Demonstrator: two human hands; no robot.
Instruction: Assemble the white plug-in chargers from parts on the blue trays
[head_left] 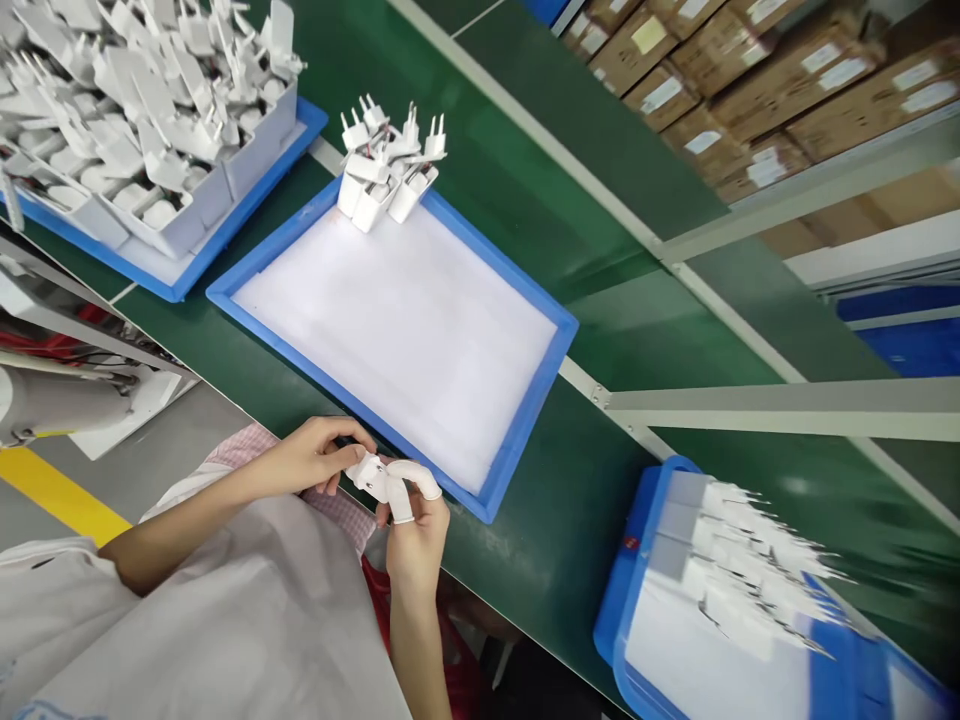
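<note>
My left hand [326,457] is closed, its thumb and fingertips pinching one end of a small white plug adapter housing [369,476]. My right hand [418,530] grips the other end, with white finger cots on two of its fingers. Both hands are low over the bench's near edge, by the front rim of a blue tray [360,408] lined with white foam. At that tray's far left corner stand several white plug adapters [390,165] with their pins up. The underside of the held piece is hidden by my fingers.
On the left, a blue tray [180,285] bears white boxes heaped with plug parts [142,100]. To the right, a blue bin [637,590] holds rows of white plugs [750,560], blurred. Metal posts [787,405] rise beyond the green bench [555,540]; cartons [750,90] are shelved behind.
</note>
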